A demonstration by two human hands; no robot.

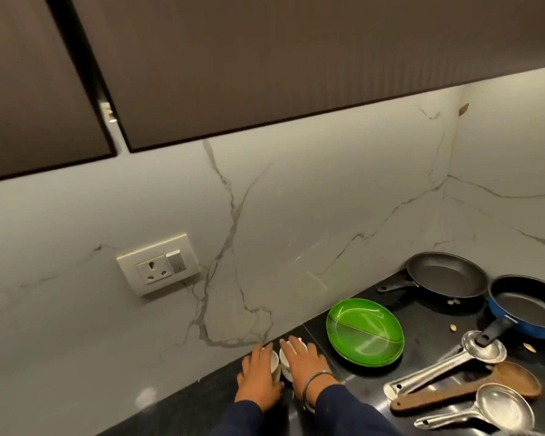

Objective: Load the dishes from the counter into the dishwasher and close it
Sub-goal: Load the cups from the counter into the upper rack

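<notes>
Two white cups stand side by side on the black counter (183, 401) near the wall. My left hand (258, 377) wraps the left cup (275, 363). My right hand (306, 361) lies over the right cup (285, 366), fingers curled round it. Right of them sits a stack of green divided plates (364, 332). Further right are a black frying pan (447, 276), a blue pan (529, 309), two steel ladles (447, 366) (497, 409) and a wooden spatula (472, 388). The dishwasher is out of view.
A marble backsplash rises behind the counter, with a wall socket (158, 264) at the left. Dark upper cabinets (265, 58) hang overhead. Small food scraps (453, 327) lie near the pans.
</notes>
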